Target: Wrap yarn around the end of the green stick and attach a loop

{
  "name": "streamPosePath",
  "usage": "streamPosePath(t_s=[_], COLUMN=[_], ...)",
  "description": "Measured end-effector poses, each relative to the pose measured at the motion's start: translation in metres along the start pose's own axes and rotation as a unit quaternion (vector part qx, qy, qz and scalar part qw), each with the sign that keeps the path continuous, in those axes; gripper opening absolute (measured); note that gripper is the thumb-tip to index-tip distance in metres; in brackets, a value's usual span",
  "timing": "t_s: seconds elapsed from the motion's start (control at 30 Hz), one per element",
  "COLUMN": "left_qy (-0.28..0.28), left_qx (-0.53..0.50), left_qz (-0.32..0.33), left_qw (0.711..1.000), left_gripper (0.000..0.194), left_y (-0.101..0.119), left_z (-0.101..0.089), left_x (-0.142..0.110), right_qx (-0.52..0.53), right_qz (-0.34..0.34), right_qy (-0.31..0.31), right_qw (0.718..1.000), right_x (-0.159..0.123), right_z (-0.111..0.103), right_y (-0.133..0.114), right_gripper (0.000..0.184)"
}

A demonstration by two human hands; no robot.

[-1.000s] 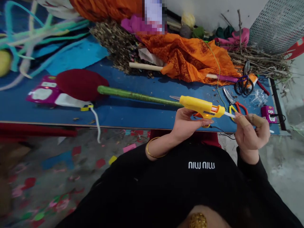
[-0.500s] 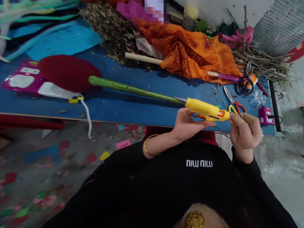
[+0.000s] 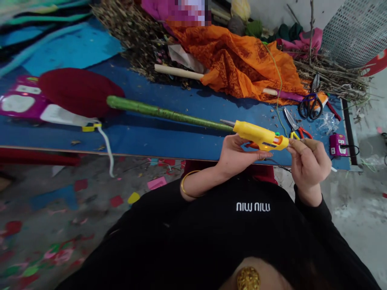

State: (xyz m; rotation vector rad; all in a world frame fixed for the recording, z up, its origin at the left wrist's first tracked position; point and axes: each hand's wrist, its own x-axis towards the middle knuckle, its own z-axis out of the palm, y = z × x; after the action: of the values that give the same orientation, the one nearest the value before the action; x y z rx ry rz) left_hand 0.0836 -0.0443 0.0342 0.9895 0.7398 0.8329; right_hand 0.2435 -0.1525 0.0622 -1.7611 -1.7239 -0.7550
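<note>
My left hand [image 3: 232, 155] is closed around the handle of a yellow glue gun [image 3: 256, 135], whose metal nozzle points left. My right hand [image 3: 311, 161] pinches a white glue stick [image 3: 333, 169] at the gun's rear opening; one end of the stick shows beyond the fist. Just behind the nozzle lies a green wrapped stem [image 3: 169, 114], joined to a dark red oval fabric piece [image 3: 80, 90] on the blue table. The nozzle tip overlaps the stem's thin end in view; whether they touch I cannot tell.
Orange patterned cloth [image 3: 242, 60] covers the back of the table beside dry twigs [image 3: 335, 80]. Scissors [image 3: 311, 102] and red-and-yellow-handled pliers [image 3: 294, 125] lie at right, near a purple power socket [image 3: 338, 145]. Another purple socket unit [image 3: 22, 100] sits at far left. Coloured scraps litter the floor.
The glue stick's white end now shows beyond my right fist, and my right hand is still at the gun's back. The whole view has shifted slightly.
</note>
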Motion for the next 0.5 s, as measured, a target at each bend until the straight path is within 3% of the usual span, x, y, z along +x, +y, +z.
streamPosePath(t_s=[0.13, 0.27, 0.33, 0.4, 0.5], left_qy=[-0.031, -0.019, -0.01, -0.004, 0.006], left_qx=[-0.022, -0.057, -0.084, -0.104, -0.118], left_qz=[-0.033, -0.044, -0.041, -0.039, -0.03], left_qw=[0.999, 0.997, 0.996, 0.994, 0.993], left_gripper=[0.04, 0.037, 0.037, 0.038, 0.039], left_y=[0.003, -0.001, -0.003, -0.004, -0.004], left_z=[0.001, -0.002, -0.003, -0.002, 0.006], left_x=[0.002, 0.006, 0.008, 0.01, 0.012], right_qx=[-0.049, -0.029, 0.025, 0.063, 0.072], right_qz=[-0.025, -0.06, -0.082, -0.079, -0.012], right_qy=[0.063, 0.134, 0.116, 0.056, -0.045], right_qw=[0.997, 0.989, 0.989, 0.993, 0.996], right_x=[-0.005, -0.015, -0.019, -0.021, -0.019], right_z=[0.003, -0.007, -0.01, -0.007, 0.009], right_y=[0.002, 0.001, -0.003, -0.01, -0.02], right_gripper=[0.033, 0.041, 0.031, 0.019, 0.027])
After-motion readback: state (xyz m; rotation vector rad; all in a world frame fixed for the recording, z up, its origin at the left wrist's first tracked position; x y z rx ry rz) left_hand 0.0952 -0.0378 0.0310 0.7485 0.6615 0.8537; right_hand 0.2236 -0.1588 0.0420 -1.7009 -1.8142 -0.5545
